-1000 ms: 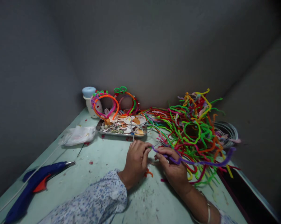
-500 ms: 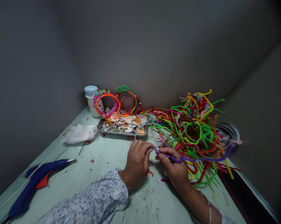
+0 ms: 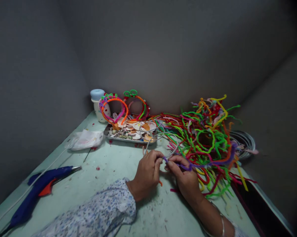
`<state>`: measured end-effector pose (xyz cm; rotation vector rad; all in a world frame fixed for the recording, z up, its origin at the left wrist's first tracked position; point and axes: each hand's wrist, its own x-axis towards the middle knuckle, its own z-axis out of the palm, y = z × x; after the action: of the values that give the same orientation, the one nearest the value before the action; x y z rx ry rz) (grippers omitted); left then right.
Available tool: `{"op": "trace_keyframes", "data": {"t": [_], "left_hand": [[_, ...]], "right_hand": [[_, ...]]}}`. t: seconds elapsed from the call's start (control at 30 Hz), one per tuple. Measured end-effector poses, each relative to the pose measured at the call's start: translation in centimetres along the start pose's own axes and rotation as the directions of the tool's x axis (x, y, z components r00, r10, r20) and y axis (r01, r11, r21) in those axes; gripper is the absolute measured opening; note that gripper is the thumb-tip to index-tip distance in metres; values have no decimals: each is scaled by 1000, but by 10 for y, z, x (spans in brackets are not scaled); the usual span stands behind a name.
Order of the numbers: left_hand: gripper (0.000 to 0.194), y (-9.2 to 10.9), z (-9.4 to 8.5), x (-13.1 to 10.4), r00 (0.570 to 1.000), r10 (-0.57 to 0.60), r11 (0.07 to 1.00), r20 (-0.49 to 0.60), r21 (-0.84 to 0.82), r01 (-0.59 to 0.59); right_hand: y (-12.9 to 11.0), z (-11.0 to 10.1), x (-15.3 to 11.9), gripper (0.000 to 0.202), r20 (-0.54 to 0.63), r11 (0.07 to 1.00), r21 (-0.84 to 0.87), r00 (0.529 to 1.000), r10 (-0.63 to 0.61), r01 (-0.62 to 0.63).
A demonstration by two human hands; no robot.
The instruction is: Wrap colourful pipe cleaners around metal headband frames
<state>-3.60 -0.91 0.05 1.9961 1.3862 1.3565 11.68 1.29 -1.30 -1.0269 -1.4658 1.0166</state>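
My left hand [image 3: 146, 172] is closed in a pinch on a bent grey wire [image 3: 177, 144], whose loops rise behind the fingers towards the tray. A purple pipe cleaner [image 3: 222, 162] meets the wire at my left fingertips. Its near part is pinched between the thumb and fingers of my right hand [image 3: 186, 181], and the long end trails off to the right over the pile. The two hands are close together, their fingertips almost touching. An orange pipe cleaner end [image 3: 160, 183] pokes out below my left hand.
At the back, a metal tray [image 3: 128, 141] holds shells, with decorated headbands [image 3: 127, 110] by it. A lidded jar [image 3: 97, 105] and plastic bag [image 3: 86, 140] are left. A blue glue gun [image 3: 31, 197] lies front left. Tangled pipe cleaners [image 3: 207, 141] and coiled wire [image 3: 252, 144] fill the right.
The purple pipe cleaner's free end has swung back and curved upward over the pile. Both hands keep their pinch, and the wire loop has shifted slightly right.
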Motion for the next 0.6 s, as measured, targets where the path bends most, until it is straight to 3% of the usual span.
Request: {"op": "trace_keyframes", "data": {"t": [0.3, 0.6], "left_hand": [[16, 10, -6, 0, 996, -68, 992, 61, -97, 74], [17, 7, -4, 1, 999, -9, 997, 34, -77, 12]], "right_hand": [[-3, 0, 0, 18, 11, 1000, -20, 1000, -12, 13], [-5, -1, -1, 17, 21, 998, -27, 999, -49, 50]]}}
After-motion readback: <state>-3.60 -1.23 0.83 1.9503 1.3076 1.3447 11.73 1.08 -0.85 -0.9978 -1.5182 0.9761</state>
